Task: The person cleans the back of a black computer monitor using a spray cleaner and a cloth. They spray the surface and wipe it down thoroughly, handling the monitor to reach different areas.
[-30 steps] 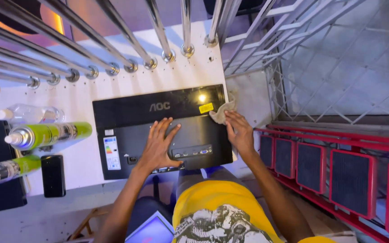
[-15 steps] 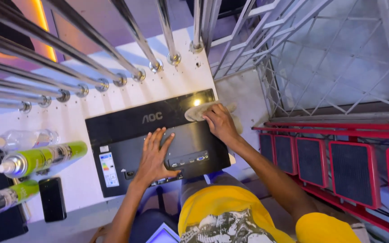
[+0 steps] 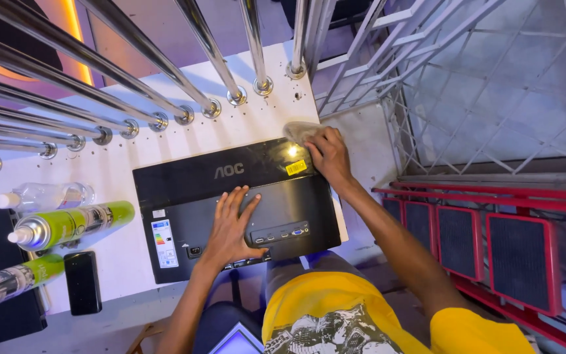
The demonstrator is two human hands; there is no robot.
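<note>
**Cloth hand now at monitor's far right corner**

Black monitor [image 3: 230, 210] lies face down on the white table [image 3: 119, 170], back panel up. Right hand [image 3: 327, 152] clenched on a wadded pale cloth [image 3: 299, 131], which a second ago sat lower, beside the yellow sticker [image 3: 296, 167]; now it sits at the monitor's far right corner, partly off the edge. Wiping looks to have reached the rim. Left hand [image 3: 230, 226] unchanged: open, flat, fingers spread, pressing the monitor's middle above the port row. Left of monitor: green spray cans [image 3: 67, 224], clear bottle [image 3: 50, 195], black phone [image 3: 82, 282].
</note>
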